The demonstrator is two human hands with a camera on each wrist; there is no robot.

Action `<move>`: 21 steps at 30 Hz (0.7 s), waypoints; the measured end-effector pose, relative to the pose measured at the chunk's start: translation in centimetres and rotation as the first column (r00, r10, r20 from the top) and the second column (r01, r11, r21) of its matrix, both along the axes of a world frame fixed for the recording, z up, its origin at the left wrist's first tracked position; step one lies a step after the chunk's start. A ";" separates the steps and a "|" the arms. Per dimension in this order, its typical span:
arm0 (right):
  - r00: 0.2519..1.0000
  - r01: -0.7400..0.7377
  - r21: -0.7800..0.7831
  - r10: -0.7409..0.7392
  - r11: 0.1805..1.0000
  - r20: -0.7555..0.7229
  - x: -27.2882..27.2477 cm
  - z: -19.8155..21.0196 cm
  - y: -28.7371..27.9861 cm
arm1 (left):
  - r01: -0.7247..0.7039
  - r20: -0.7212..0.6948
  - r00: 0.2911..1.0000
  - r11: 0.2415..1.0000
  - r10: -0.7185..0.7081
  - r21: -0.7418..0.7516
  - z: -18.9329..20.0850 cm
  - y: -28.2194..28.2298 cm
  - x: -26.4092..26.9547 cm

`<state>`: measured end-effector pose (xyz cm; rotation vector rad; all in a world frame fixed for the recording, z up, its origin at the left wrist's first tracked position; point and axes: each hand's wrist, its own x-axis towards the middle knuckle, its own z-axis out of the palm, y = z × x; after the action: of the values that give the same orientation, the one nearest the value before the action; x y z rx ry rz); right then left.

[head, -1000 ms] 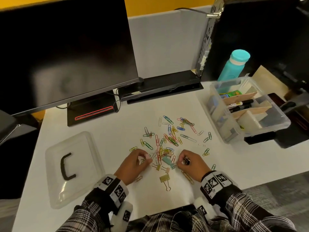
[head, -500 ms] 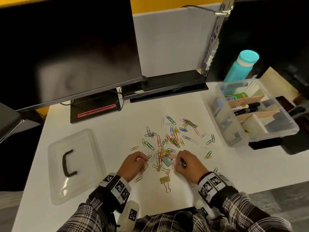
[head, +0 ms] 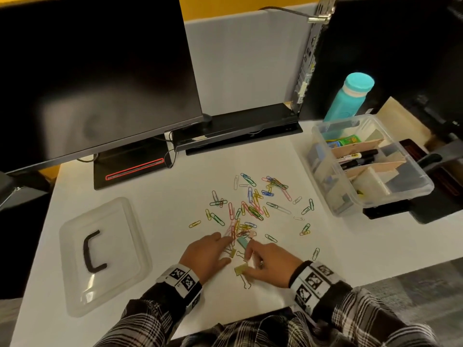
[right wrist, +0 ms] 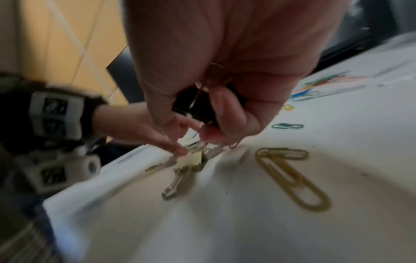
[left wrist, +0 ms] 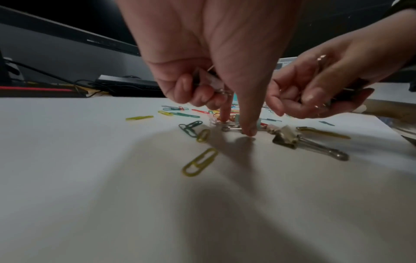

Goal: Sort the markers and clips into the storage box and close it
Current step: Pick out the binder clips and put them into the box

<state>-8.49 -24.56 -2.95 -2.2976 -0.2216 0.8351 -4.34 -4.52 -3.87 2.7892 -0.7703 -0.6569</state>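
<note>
The gold binder clip (head: 241,269) lies on the bench (head: 150,209) right at the right hand (head: 269,265), just near of the left hand (head: 205,254); its wire handles point toward the near edge. The right grip already clutches a black clip (right wrist: 198,108), the left pinches a pale one (left wrist: 209,80) (both partly hidden). Paper clips (head: 253,206) are scattered beyond; the box (head: 370,166) sits far right, open.

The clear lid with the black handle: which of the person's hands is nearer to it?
Left. The left hand lies to the right of the lid, with bare table between them. The right hand is farther right still, beyond the left hand.
</note>
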 end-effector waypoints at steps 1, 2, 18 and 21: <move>0.999 -0.037 -0.066 0.038 0.997 0.015 -0.1 -0.1 0.5 | 0.004 0.001 1.000 1.000 -0.004 0.024 0.1 0.2 0.1; 0.997 -0.053 -0.123 0.058 0.991 0.042 -0.2 -0.1 1.0 | -0.004 0.001 1.000 0.999 0.004 0.040 0.2 0.4 0.2; 0.991 0.032 -0.163 -0.010 0.986 0.130 -0.9 -1.0 1.7 | 0.058 -0.033 0.998 0.998 -0.059 -0.005 0.3 -0.8 0.0; 0.943 0.331 0.203 -0.312 0.922 -0.118 -0.3 -0.5 -0.1 | -0.225 -0.162 0.969 0.931 0.184 -0.286 0.3 -0.6 0.2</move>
<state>-8.80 -24.61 -3.42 -2.0136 0.0974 0.6961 -4.16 -5.08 -3.59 2.4727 -0.4959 -0.6199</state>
